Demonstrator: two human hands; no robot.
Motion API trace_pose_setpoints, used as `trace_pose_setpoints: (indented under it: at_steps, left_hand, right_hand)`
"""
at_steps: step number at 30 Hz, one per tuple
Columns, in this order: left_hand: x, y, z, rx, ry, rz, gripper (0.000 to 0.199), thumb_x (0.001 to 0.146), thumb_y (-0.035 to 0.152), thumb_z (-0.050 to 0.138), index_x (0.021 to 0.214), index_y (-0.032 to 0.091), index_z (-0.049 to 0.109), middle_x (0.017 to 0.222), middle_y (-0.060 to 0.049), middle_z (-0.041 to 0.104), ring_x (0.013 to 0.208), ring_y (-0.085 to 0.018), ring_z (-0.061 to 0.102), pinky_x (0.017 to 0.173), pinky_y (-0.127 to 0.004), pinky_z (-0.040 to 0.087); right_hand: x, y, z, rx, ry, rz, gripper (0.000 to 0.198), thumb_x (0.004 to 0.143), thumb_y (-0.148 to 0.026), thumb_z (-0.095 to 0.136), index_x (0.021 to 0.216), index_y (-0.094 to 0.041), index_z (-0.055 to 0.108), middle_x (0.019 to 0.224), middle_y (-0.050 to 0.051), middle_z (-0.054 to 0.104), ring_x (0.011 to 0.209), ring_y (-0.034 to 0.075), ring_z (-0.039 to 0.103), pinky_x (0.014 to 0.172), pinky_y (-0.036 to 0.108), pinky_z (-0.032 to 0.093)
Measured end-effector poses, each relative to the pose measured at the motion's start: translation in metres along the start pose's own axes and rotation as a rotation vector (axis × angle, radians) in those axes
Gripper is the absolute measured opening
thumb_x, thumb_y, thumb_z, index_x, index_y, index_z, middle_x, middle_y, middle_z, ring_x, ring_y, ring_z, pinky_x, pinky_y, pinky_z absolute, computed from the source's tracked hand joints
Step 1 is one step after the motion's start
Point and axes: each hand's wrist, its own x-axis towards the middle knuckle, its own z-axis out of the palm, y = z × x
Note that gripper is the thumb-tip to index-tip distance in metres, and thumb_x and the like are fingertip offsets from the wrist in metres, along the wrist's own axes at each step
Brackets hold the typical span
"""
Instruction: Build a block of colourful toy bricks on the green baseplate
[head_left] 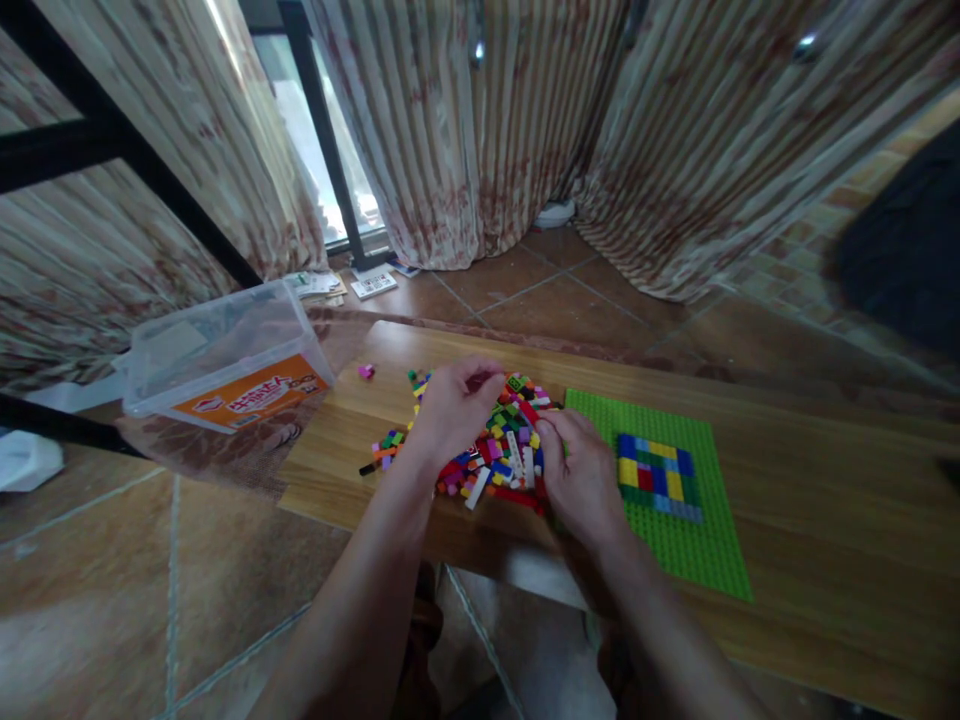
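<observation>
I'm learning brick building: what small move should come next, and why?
Probably pick a brick from the multicoloured heap of small plastic bricks for the green studded baseplate: bare left hand and bare right hand are at the heap, while uncovered studs show beside the flat multicoloured brick patch.

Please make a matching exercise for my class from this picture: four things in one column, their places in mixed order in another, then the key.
Things
1. green baseplate
2. loose brick pile
3. clear box with an orange label
4. small pink piece

Places
A. beyond the left end of the table
B. spread about the left hand
C. apart, near the table's far left corner
D. right of the right hand, under a multicoloured brick patch

Pairs: 1-D, 2-B, 3-A, 4-C
</observation>
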Motion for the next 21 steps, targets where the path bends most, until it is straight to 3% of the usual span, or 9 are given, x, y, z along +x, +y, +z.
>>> trace_pose_setpoints:
  at_steps: [5, 9, 12, 17, 21]
  left_hand:
    - [-0.013, 0.006, 0.025, -0.054, -0.222, 0.036, 0.018, 0.081, 0.019, 0.061, 0.095, 0.016, 0.071, 0.088, -0.005, 0.074, 0.081, -0.015, 0.067, 0.074, -0.026, 0.053]
    - [-0.02, 0.01, 0.05, -0.1, -0.319, 0.06, 0.017, 0.083, 0.017, 0.058, 0.094, 0.016, 0.07, 0.085, -0.003, 0.073, 0.077, -0.014, 0.066, 0.072, -0.026, 0.052]
    - [-0.022, 0.013, 0.066, -0.056, -0.317, 0.09, 0.015, 0.084, 0.016, 0.057, 0.092, 0.016, 0.069, 0.081, -0.003, 0.071, 0.074, -0.013, 0.064, 0.069, -0.025, 0.05]
    - [-0.024, 0.019, 0.09, 0.029, -0.289, 0.122, 0.013, 0.085, 0.016, 0.056, 0.088, 0.017, 0.069, 0.076, -0.001, 0.069, 0.068, -0.013, 0.061, 0.065, -0.025, 0.048]
    - [-0.019, 0.019, 0.095, -0.004, -0.299, 0.131, 0.011, 0.086, 0.018, 0.057, 0.085, 0.019, 0.069, 0.071, -0.001, 0.067, 0.067, -0.014, 0.06, 0.064, -0.027, 0.048]
  right_hand:
    - [-0.001, 0.01, -0.021, 0.055, 0.003, 0.071, 0.032, 0.099, -0.029, 0.038, 0.098, -0.018, 0.067, 0.092, 0.009, 0.07, 0.085, 0.02, 0.064, 0.077, 0.032, 0.048]
    - [-0.006, 0.02, -0.04, 0.079, 0.001, 0.11, 0.031, 0.098, -0.034, 0.041, 0.098, -0.019, 0.068, 0.09, 0.007, 0.07, 0.078, 0.018, 0.064, 0.074, 0.031, 0.049]
    - [-0.01, 0.031, -0.055, 0.075, -0.002, 0.146, 0.029, 0.097, -0.036, 0.044, 0.1, -0.019, 0.067, 0.09, 0.006, 0.07, 0.074, 0.017, 0.064, 0.072, 0.031, 0.05]
    - [-0.015, 0.051, -0.075, 0.046, -0.002, 0.142, 0.023, 0.093, -0.032, 0.05, 0.101, -0.019, 0.068, 0.095, 0.007, 0.071, 0.086, 0.02, 0.066, 0.077, 0.033, 0.05]
    - [-0.016, 0.056, -0.082, 0.045, 0.004, 0.159, 0.022, 0.093, -0.031, 0.051, 0.101, -0.021, 0.068, 0.095, 0.007, 0.071, 0.084, 0.02, 0.066, 0.077, 0.033, 0.051]
